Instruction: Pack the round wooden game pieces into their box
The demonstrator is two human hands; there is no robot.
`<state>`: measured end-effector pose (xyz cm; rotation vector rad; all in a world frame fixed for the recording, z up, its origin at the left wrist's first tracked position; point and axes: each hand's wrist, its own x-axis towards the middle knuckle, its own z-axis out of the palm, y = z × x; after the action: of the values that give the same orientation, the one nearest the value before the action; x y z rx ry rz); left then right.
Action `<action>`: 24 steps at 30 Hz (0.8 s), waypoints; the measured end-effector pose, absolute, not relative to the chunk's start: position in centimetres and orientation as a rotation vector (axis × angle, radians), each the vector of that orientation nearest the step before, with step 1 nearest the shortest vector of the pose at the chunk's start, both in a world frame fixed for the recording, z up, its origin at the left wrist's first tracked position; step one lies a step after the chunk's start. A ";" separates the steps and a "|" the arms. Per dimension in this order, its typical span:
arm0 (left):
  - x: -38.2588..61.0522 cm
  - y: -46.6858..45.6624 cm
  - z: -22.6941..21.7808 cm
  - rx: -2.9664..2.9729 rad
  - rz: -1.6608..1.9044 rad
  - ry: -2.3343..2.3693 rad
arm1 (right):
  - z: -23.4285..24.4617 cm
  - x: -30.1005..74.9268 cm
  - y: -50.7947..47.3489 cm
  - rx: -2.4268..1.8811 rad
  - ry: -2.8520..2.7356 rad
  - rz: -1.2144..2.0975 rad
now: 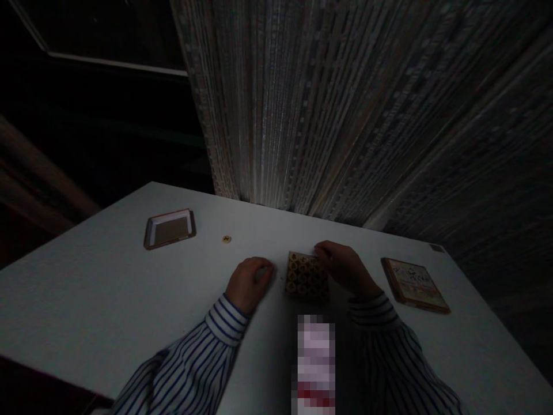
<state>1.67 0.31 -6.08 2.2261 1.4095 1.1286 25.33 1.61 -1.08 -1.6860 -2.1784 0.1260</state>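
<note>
A square block of round wooden Chinese chess pieces (pixel 302 278), marked with dark characters and set in rows, stands on the white table in front of me. My right hand (pixel 343 266) is at its far right corner, fingers curled and pinched; whether a piece is between the fingertips is too dark to tell. Just left of the block, my left hand (pixel 250 282) rests with its fingers curled in and thumb near the index fingertip, with nothing visible in it. A single loose chess piece (pixel 227 239) lies flat beyond my left hand.
A shallow open tray-like box part (pixel 170 246) with a brown rim sits at the table's far left. To the right lies a flat box or lid (pixel 417 283) with a printed picture. A curtain (pixel 276 115) hangs behind the white table (pixel 129 300). The room is dim.
</note>
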 end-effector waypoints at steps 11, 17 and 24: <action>-3.8 0.5 -5.0 2.156 1.120 1.563 | 0.6 23.4 2.9 -1.725 -2.277 0.140; -6.9 1.1 -5.5 2.070 1.082 1.728 | 0.4 21.0 4.0 -1.719 -2.419 0.136; -8.9 3.0 -6.3 2.124 0.934 1.928 | 0.5 17.3 5.2 -1.661 -2.564 0.187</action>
<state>-8.94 2.97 -6.29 2.1238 1.9279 0.9341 17.32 5.18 0.51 -1.6612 -2.5640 0.1870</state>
